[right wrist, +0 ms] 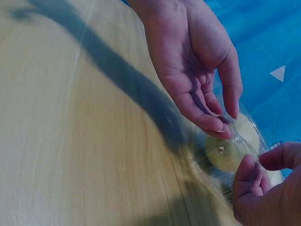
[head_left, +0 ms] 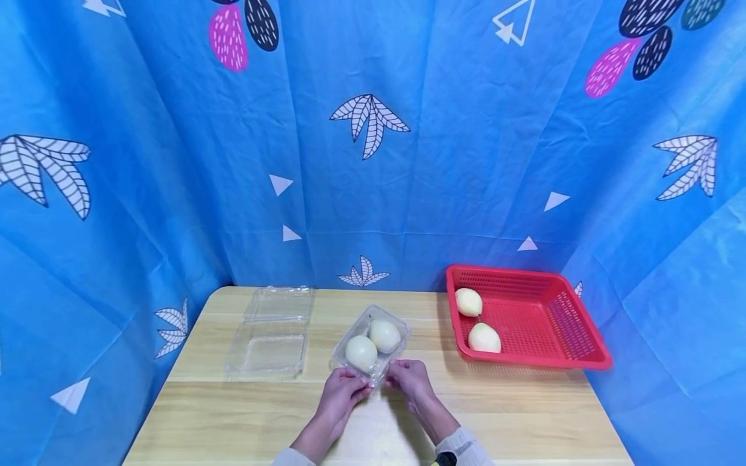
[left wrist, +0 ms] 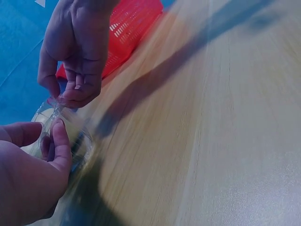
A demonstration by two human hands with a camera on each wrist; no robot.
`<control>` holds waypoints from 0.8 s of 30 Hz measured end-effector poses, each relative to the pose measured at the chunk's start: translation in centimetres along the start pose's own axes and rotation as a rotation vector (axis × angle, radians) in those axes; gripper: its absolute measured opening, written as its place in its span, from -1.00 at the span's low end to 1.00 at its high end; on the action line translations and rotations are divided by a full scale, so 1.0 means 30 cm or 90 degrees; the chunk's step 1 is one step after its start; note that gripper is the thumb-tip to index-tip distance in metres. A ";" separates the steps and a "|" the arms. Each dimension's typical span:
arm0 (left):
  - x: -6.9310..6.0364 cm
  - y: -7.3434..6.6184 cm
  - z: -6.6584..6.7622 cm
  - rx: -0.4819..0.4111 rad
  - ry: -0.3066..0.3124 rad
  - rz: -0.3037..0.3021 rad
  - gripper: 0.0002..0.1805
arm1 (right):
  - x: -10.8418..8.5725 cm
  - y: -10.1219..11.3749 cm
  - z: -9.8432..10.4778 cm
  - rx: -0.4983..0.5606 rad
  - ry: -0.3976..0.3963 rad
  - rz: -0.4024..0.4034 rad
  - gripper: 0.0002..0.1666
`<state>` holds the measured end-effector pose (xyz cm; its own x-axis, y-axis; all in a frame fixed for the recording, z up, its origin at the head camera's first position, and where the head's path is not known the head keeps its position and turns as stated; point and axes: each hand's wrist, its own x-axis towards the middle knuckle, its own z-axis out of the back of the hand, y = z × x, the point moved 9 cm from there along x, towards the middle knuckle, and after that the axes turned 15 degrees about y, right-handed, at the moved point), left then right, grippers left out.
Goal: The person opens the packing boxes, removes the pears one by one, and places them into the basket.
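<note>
A clear plastic clamshell box (head_left: 351, 332) sits on the wooden table with two pale pears inside, a nearer one (head_left: 361, 353) and a farther one (head_left: 385, 336). My left hand (head_left: 340, 395) pinches the near edge of the box between thumb and fingers. At the near right corner, my right hand (head_left: 412, 383) pinches the same edge. Both wrist views show the thumbs and fingertips close together on the thin plastic rim. Through the plastic in the right wrist view, a pear (right wrist: 225, 153) shows its brown end. Fingers partly cover the rim, so I cannot tell whether it is fastened.
An opened clear clamshell box (head_left: 274, 353) lies at the back left of the table (head_left: 221, 427). A red perforated basket (head_left: 533, 359) stands at the back right, holding two pears (head_left: 484, 338) along its left side. Blue patterned curtain (head_left: 361, 200) surrounds the table.
</note>
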<state>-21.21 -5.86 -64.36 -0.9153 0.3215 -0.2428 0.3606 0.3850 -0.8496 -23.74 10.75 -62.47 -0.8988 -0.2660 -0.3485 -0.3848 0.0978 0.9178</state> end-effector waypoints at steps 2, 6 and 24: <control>-0.004 0.000 0.001 0.000 0.000 0.000 -0.57 | 0.000 0.004 -0.006 -0.009 0.002 0.005 -0.80; -0.008 0.001 0.002 0.000 0.002 0.004 -0.55 | -0.008 0.014 -0.017 -0.020 0.004 0.017 -0.87; -0.012 0.003 0.007 -0.013 0.007 0.004 -0.52 | -0.037 0.018 -0.054 -0.034 0.010 0.031 -0.71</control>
<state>-20.88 -6.12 -64.43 -0.9111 0.3337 -0.2420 0.3693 0.4000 -0.8388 -22.60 9.54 -61.27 -0.9124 -0.2778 -0.3005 -0.3285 0.0592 0.9426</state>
